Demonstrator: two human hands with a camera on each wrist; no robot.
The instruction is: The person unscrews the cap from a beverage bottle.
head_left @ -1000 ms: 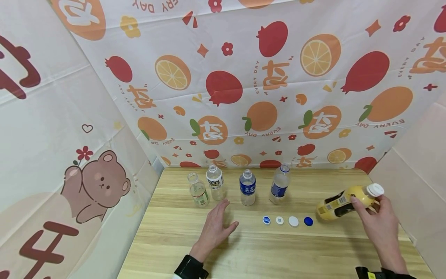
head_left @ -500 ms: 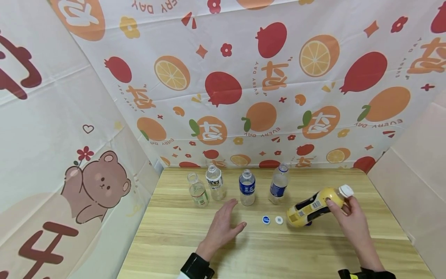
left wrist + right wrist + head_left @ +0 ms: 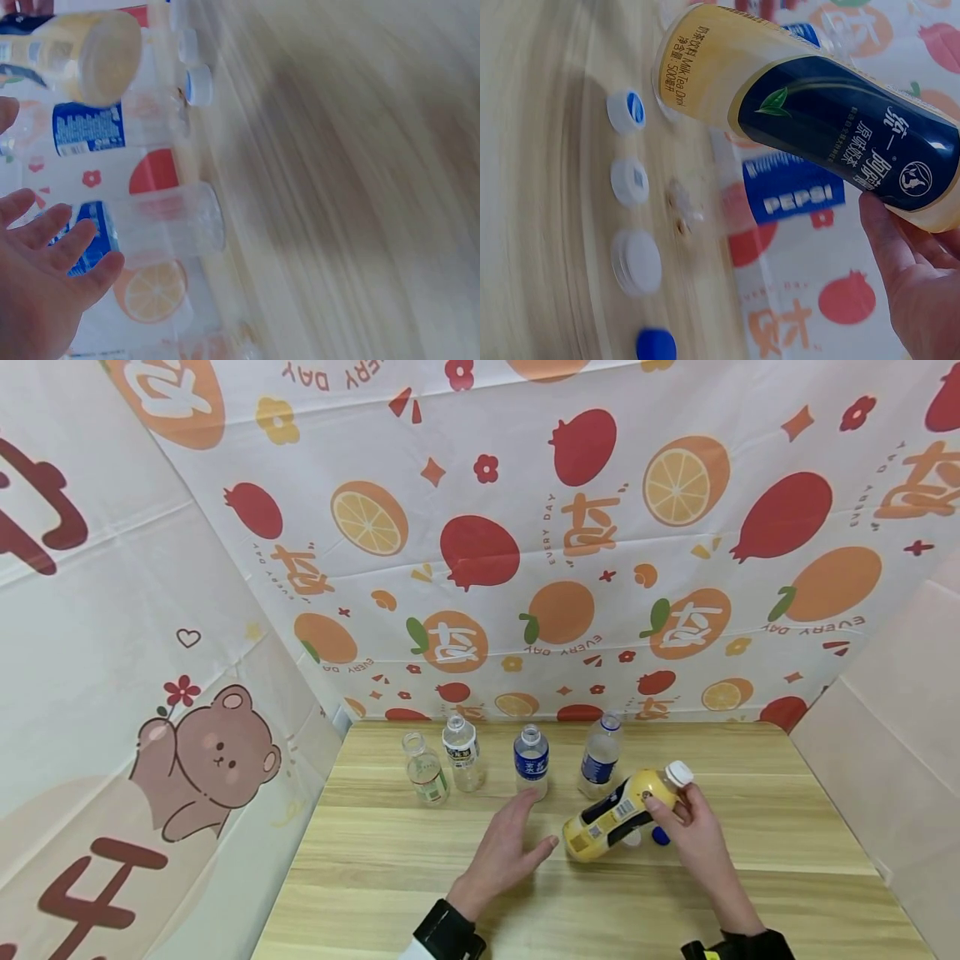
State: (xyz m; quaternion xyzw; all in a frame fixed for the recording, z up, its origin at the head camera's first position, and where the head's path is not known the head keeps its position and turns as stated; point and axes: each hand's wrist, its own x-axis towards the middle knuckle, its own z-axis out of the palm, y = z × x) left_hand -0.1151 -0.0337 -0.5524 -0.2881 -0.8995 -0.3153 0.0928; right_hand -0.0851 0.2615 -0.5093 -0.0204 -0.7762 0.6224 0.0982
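Note:
My right hand [image 3: 693, 835] grips a yellow milk tea bottle [image 3: 618, 817] near its neck. The bottle has a dark label and a white cap, and it tilts with its base toward the left, raised over the table. In the right wrist view the milk tea bottle [image 3: 817, 112] hangs above a row of caps. My left hand [image 3: 504, 847] holds nothing; its fingers spread near the bottle's base, in front of a clear bottle with a blue label [image 3: 532, 766]. The left wrist view shows the left palm [image 3: 45, 277] with fingers apart.
Uncapped clear bottles stand along the back: a green-labelled one [image 3: 427, 774], a white-and-black-labelled one [image 3: 464, 756] and a Pepsi bottle [image 3: 600, 760]. Several loose caps lie in front, including a blue cap [image 3: 661, 836] and a white cap [image 3: 637, 261]. A printed cloth [image 3: 480, 552] hangs behind the table.
My right hand has carried the milk tea bottle leftward from the table's right side, across the caps. My left hand has shifted right, toward the bottle.

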